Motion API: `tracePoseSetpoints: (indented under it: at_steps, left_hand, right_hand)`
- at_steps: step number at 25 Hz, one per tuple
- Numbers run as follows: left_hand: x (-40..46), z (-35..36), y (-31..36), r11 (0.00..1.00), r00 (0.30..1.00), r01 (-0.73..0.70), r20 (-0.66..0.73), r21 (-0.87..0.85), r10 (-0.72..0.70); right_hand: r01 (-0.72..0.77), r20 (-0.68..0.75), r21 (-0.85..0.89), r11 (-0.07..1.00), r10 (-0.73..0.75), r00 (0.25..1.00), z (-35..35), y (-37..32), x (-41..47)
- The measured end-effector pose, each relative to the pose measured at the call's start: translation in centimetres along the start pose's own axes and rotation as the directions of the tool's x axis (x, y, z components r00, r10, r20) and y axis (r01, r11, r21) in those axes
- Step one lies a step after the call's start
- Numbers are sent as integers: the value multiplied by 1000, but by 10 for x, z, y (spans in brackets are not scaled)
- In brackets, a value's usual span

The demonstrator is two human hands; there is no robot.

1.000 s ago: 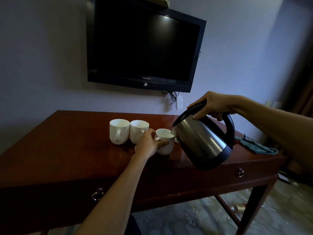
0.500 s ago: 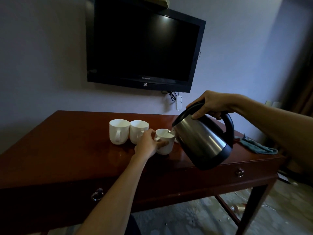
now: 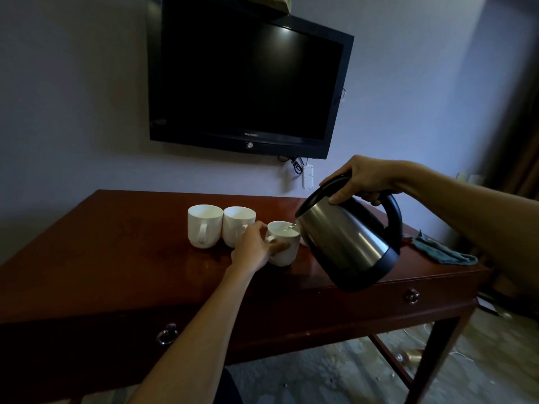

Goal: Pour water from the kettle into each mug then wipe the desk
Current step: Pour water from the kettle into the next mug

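Three white mugs stand on the dark red wooden desk [image 3: 102, 252]. My left hand [image 3: 255, 249] grips the right mug [image 3: 287, 244] by its side and handle. My right hand [image 3: 363, 180] holds the black handle of a steel kettle [image 3: 347, 240], tilted left with its spout over that mug's rim, and water shows in the mug. The left mug [image 3: 203, 225] and the middle mug [image 3: 236, 225] stand touching each other just behind my left hand.
A teal cloth [image 3: 443, 252] lies crumpled at the desk's right end. A black television [image 3: 245, 83] hangs on the wall above, with a white power strip [image 3: 307, 176] below it. Two drawer pulls [image 3: 411, 296] sit on the desk front.
The kettle has risen slightly at its base, tipping a little further toward the right mug. My left hand stays on the mug.
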State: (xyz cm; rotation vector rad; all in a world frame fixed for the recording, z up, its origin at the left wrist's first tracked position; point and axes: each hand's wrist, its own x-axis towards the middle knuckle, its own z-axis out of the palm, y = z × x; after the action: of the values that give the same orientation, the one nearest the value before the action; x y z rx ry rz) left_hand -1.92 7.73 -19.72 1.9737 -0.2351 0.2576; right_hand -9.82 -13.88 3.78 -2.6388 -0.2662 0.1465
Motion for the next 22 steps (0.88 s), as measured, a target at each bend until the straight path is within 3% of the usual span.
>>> tracePoseSetpoints:
  at_steps: [22]
  left_hand:
    - [3, 1, -4, 1000, 1000, -19, 5, 3, 19]
  right_hand:
    - [-8, -10, 7, 1000, 8, 1000, 0, 1, 1]
